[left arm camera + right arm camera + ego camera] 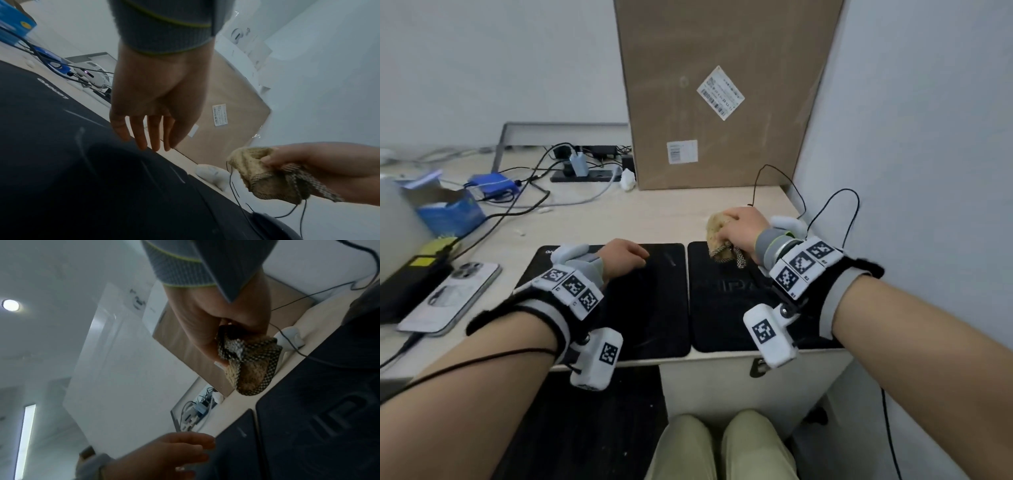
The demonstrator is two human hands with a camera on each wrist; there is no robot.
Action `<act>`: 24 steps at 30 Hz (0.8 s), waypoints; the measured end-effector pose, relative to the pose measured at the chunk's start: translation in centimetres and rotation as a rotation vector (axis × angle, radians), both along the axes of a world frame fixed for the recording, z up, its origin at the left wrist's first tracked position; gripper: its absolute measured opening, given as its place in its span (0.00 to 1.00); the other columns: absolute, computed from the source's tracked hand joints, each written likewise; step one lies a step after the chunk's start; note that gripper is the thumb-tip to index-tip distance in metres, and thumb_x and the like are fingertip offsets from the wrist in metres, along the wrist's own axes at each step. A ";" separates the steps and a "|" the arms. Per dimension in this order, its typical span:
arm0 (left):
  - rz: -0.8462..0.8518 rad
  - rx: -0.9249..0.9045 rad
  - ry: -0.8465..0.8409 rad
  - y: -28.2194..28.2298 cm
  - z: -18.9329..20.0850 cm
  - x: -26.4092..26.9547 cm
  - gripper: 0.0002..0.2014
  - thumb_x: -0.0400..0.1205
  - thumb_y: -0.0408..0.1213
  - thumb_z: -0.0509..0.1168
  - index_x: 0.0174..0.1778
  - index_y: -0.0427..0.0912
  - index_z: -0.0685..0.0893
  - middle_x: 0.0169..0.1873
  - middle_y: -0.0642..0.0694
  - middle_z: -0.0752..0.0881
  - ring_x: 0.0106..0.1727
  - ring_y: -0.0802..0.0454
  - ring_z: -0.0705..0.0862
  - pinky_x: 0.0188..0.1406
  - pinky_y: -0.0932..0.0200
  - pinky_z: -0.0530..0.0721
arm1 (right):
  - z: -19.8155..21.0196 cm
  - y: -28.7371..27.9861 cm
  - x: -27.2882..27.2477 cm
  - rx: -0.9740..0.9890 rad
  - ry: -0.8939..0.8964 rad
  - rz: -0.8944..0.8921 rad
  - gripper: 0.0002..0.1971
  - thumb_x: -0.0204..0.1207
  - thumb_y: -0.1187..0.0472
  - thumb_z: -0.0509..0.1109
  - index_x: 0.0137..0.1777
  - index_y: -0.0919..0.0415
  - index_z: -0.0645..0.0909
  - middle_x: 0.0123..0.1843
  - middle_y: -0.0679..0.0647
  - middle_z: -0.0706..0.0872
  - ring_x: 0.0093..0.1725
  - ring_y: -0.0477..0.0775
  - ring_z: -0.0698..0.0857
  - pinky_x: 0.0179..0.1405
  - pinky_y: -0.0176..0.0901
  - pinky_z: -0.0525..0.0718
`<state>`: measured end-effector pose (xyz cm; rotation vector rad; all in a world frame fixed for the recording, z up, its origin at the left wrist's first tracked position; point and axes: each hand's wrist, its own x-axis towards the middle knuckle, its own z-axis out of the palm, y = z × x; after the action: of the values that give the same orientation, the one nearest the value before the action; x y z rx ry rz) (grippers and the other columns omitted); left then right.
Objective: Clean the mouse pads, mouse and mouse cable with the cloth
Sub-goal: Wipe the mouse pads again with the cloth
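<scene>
Two black mouse pads lie side by side at the desk's front edge, the left pad (pixel 654 308) and the right pad (pixel 719 308). My left hand (pixel 633 257) rests on the left pad (pixel 51 146) with straight, relaxed fingers (pixel 144 136) and holds nothing. My right hand (pixel 736 226) grips a bunched tan cloth (pixel 717 233) just above the far edge of the right pad (pixel 320 418). The checked cloth (pixel 252 366) hangs from that fist. A dark mouse (pixel 273 227) sits on the right pad, hidden behind my right wrist in the head view. Its thin black cable (pixel 758 181) loops up behind.
A tall cardboard box (pixel 715 92) leans on the wall behind the pads. The right wall (pixel 928 137) stands close. On the left lie a phone (pixel 452 298), a blue carton (pixel 452 212), and a power strip (pixel 585 174) with tangled cables. A white wad (pixel 627 180) sits by the box.
</scene>
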<state>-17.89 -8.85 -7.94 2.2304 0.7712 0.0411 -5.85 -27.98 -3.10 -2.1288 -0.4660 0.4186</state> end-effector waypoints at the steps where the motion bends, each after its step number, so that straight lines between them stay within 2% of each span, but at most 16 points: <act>1: -0.021 0.004 0.031 0.0 -0.1 -0.4 0.15 0.80 0.29 0.66 0.62 0.39 0.86 0.61 0.42 0.86 0.64 0.46 0.82 0.67 0.60 0.74 | -0.2 0.1 -0.2 -0.045 -0.054 0.017 0.24 0.73 0.73 0.67 0.70 0.61 0.79 0.68 0.57 0.82 0.65 0.57 0.80 0.56 0.36 0.77; 5: -0.065 0.023 0.076 0.3 -0.3 -0.5 0.18 0.79 0.31 0.67 0.66 0.42 0.83 0.64 0.44 0.84 0.66 0.47 0.81 0.70 0.60 0.73 | -1.2 1.1 -0.7 -0.180 -0.145 0.055 0.25 0.76 0.69 0.66 0.74 0.59 0.76 0.74 0.55 0.77 0.71 0.57 0.77 0.64 0.35 0.73; 8: -0.067 0.084 0.118 0.4 -0.2 0.4 0.22 0.79 0.29 0.66 0.71 0.42 0.80 0.68 0.43 0.81 0.69 0.46 0.79 0.72 0.57 0.73 | -1.8 2.6 -1.1 -0.207 -0.199 0.105 0.24 0.74 0.67 0.67 0.71 0.56 0.78 0.71 0.53 0.80 0.69 0.56 0.79 0.66 0.37 0.74; 10: -0.091 0.142 0.204 0.8 -0.4 0.9 0.25 0.80 0.31 0.66 0.74 0.44 0.76 0.71 0.44 0.78 0.72 0.45 0.76 0.73 0.56 0.71 | -2.1 4.3 -1.5 -0.270 -0.283 0.186 0.22 0.73 0.66 0.67 0.67 0.55 0.81 0.66 0.54 0.85 0.65 0.59 0.82 0.67 0.44 0.79; 11: -0.106 0.179 0.248 0.8 -0.4 1.0 0.26 0.80 0.33 0.66 0.76 0.45 0.74 0.73 0.45 0.77 0.73 0.45 0.75 0.74 0.55 0.71 | -2.3 5.0 -1.6 -0.323 -0.339 0.236 0.20 0.73 0.66 0.66 0.66 0.56 0.82 0.64 0.55 0.86 0.63 0.60 0.83 0.65 0.46 0.80; 14: -0.157 0.257 0.320 1.0 -0.4 1.2 0.29 0.80 0.35 0.67 0.78 0.49 0.70 0.74 0.47 0.75 0.73 0.46 0.75 0.73 0.56 0.72 | -3.2 6.5 -2.5 -0.558 -0.439 0.391 0.19 0.77 0.67 0.63 0.67 0.60 0.81 0.65 0.56 0.85 0.62 0.60 0.83 0.60 0.43 0.80; 15: -0.173 0.271 0.333 1.1 -0.3 1.2 0.30 0.79 0.36 0.68 0.79 0.49 0.70 0.74 0.48 0.75 0.73 0.46 0.75 0.72 0.56 0.73 | -3.7 6.9 -2.8 -0.653 -0.457 0.461 0.17 0.78 0.66 0.62 0.65 0.63 0.82 0.63 0.57 0.86 0.59 0.61 0.84 0.55 0.43 0.81; 16: -0.187 0.287 0.343 1.3 -0.4 1.2 0.31 0.78 0.37 0.69 0.79 0.50 0.69 0.74 0.48 0.75 0.73 0.47 0.75 0.72 0.56 0.73 | -4.1 7.2 -3.2 -0.760 -0.477 0.523 0.13 0.79 0.66 0.61 0.59 0.64 0.83 0.58 0.57 0.87 0.54 0.61 0.84 0.47 0.42 0.81; 17: -0.198 0.299 0.350 1.6 -0.4 1.1 0.32 0.77 0.37 0.71 0.79 0.51 0.69 0.74 0.49 0.76 0.73 0.47 0.75 0.72 0.56 0.73 | -4.4 7.3 -3.5 -0.849 -0.512 0.572 0.09 0.79 0.65 0.60 0.49 0.65 0.82 0.48 0.56 0.86 0.48 0.60 0.81 0.37 0.41 0.77; 18: -0.208 0.309 0.354 1.7 -0.4 1.1 0.33 0.77 0.38 0.71 0.79 0.51 0.70 0.74 0.49 0.76 0.73 0.47 0.75 0.72 0.56 0.72 | -4.5 7.3 -3.8 -0.910 -0.555 0.602 0.08 0.79 0.64 0.60 0.40 0.64 0.77 0.38 0.54 0.80 0.45 0.59 0.77 0.30 0.39 0.72; 19: -0.217 0.318 0.357 1.8 -0.4 1.2 0.33 0.76 0.38 0.72 0.78 0.51 0.70 0.74 0.49 0.76 0.73 0.47 0.75 0.72 0.56 0.72 | -4.5 6.9 -4.1 -0.948 -0.593 0.635 0.09 0.79 0.64 0.60 0.37 0.63 0.72 0.33 0.52 0.73 0.43 0.59 0.76 0.27 0.39 0.68; 20: -0.226 0.326 0.359 1.9 -0.5 1.3 0.33 0.76 0.38 0.73 0.78 0.51 0.70 0.74 0.49 0.76 0.73 0.47 0.75 0.71 0.55 0.73 | -4.6 6.4 -4.4 -0.969 -0.605 0.669 0.08 0.78 0.64 0.61 0.38 0.62 0.72 0.31 0.51 0.70 0.43 0.59 0.77 0.28 0.39 0.69; 22: -0.245 0.339 0.371 2.0 -0.5 1.6 0.33 0.76 0.38 0.73 0.78 0.50 0.71 0.73 0.48 0.76 0.72 0.46 0.76 0.70 0.55 0.74 | -4.5 5.3 -5.1 -0.990 -0.654 0.768 0.05 0.79 0.63 0.60 0.41 0.58 0.73 0.35 0.51 0.74 0.45 0.60 0.80 0.34 0.41 0.72; 23: -0.253 0.351 0.379 2.0 -0.4 1.7 0.33 0.76 0.38 0.73 0.77 0.49 0.71 0.73 0.47 0.76 0.72 0.46 0.76 0.68 0.55 0.74 | -4.4 4.8 -5.7 -0.996 -0.684 0.814 0.04 0.80 0.63 0.60 0.44 0.56 0.73 0.42 0.53 0.79 0.50 0.61 0.81 0.38 0.43 0.74; 24: -0.259 0.360 0.387 2.0 -0.3 1.8 0.32 0.76 0.38 0.73 0.77 0.48 0.72 0.72 0.47 0.77 0.72 0.45 0.76 0.66 0.55 0.75 | -4.6 4.5 -6.0 -1.011 -0.718 0.846 0.04 0.81 0.63 0.59 0.51 0.56 0.74 0.54 0.55 0.81 0.58 0.62 0.80 0.44 0.45 0.76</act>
<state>-16.08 -6.90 -8.20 2.7100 0.7092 -0.4197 -11.84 -23.45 -7.68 -2.9394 -1.9294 0.3628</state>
